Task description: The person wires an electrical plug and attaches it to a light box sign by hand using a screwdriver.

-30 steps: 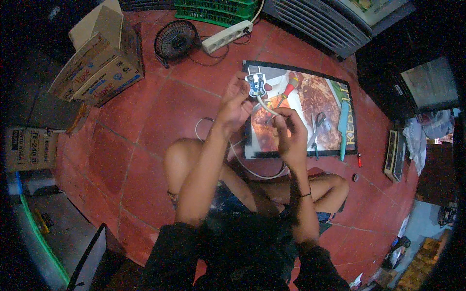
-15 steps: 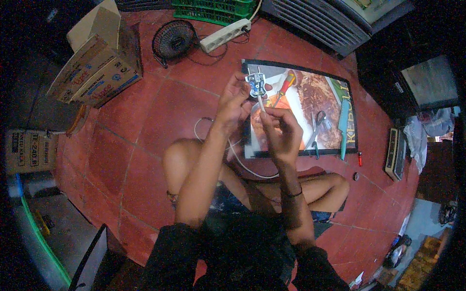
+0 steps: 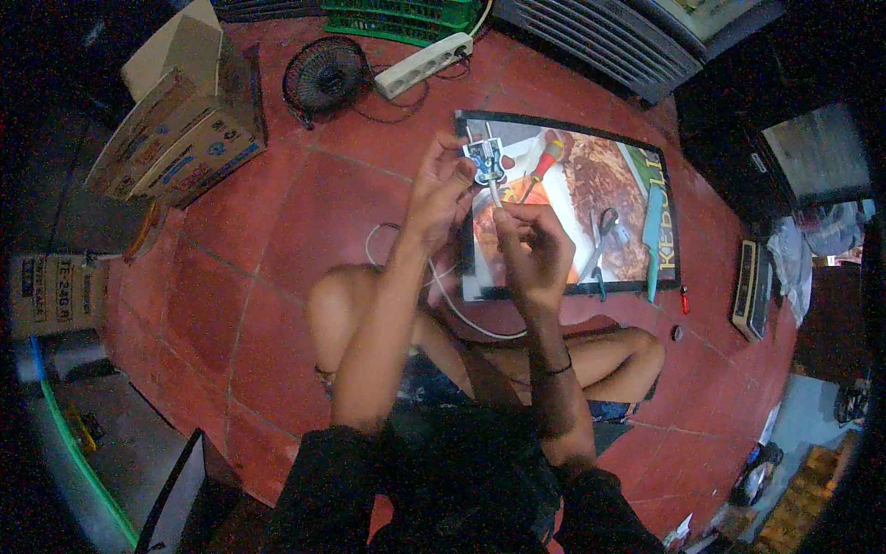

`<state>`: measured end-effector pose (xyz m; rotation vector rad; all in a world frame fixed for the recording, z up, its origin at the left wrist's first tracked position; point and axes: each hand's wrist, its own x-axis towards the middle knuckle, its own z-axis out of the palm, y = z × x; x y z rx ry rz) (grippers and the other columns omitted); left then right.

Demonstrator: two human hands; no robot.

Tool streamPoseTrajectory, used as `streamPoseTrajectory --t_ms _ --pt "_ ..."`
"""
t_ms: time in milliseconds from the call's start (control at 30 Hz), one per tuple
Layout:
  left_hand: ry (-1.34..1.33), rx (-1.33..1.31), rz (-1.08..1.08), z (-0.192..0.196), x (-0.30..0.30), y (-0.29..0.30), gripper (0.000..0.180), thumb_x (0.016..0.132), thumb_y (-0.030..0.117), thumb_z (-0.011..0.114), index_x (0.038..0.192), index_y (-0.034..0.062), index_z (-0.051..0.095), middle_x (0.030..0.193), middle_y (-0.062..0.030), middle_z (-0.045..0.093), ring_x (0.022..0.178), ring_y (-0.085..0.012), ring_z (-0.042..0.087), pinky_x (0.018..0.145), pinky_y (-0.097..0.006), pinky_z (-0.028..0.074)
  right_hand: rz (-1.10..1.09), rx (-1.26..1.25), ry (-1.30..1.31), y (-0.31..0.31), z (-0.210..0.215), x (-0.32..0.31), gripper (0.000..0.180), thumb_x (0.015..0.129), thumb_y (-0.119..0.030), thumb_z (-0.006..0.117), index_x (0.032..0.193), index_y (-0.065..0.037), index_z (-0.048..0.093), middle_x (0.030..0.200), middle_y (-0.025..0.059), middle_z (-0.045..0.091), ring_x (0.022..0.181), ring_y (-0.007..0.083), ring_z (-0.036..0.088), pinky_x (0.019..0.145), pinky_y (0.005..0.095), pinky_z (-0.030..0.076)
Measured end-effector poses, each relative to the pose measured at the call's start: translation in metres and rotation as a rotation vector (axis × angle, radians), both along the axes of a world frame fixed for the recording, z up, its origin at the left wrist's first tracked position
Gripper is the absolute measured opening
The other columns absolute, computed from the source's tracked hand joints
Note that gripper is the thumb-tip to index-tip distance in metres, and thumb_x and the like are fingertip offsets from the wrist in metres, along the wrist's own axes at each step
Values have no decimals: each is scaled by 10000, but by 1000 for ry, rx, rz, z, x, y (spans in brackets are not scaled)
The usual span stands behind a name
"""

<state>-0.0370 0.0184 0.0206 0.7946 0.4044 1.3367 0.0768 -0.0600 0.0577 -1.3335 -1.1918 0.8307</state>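
My left hand (image 3: 443, 192) pinches an opened two-pin electrical plug (image 3: 484, 161) by its left side. Its pins point away from me, and the white and blue inside faces up. My right hand (image 3: 537, 247) has thumb and fingers closed on the white cable (image 3: 461, 314) just below the plug, where it enters the near end. From there the cable loops down over my crossed legs to the floor on the left. Beneath the plug lies a printed board (image 3: 475, 294) with a red-and-yellow screwdriver (image 3: 546, 164) on it. Fine wires inside the plug are too small to make out.
On the board also lie a dark-looped tool (image 3: 606, 223), perhaps scissors, and a long teal tool (image 3: 653, 242). A small red object (image 3: 685, 299) rests beside it. Farther off are a power strip (image 3: 425, 66), a black fan (image 3: 323, 81) and a cardboard box (image 3: 185, 152).
The whole view has shifted slightly, with far items a little more to the left. Both hands keep the same hold on the plug and cable.
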Motion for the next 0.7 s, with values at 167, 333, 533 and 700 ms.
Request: streamPoseTrajectory --t_ms 167,333,533,700 --pt "82 -1 -26 9 0 -2 262 884 278 575 1044 162 404 1055 -200 622 815 -211 644 583 -224 528 58 -71 106 1 5 -2 160 816 -75 658 935 8 593 786 45 586 664 83 547 595 210 437" --pt "72 -6 39 1 10 -1 243 886 264 582 983 154 388 1017 -207 636 719 -163 640 454 -157 457 -160 445 -558 15 2 -1 342 748 -103 693 1076 -128 598 968 87 544 650 155 551 571 278 472" --pt "-61 20 -44 -11 5 3 263 831 55 630 992 85 424 1023 -140 603 962 -258 621 831 -340 524 -91 239 -723 9 10 0 377 769 -158 644 1137 -227 601 1070 94 487 638 170 534 559 308 480" --pt "28 56 2 -11 4 3 307 794 78 683 972 79 434 983 -120 622 948 -223 625 824 -318 517 -76 182 -665 9 17 -1 345 771 -120 649 1106 -200 624 1097 92 469 684 168 524 610 300 478"
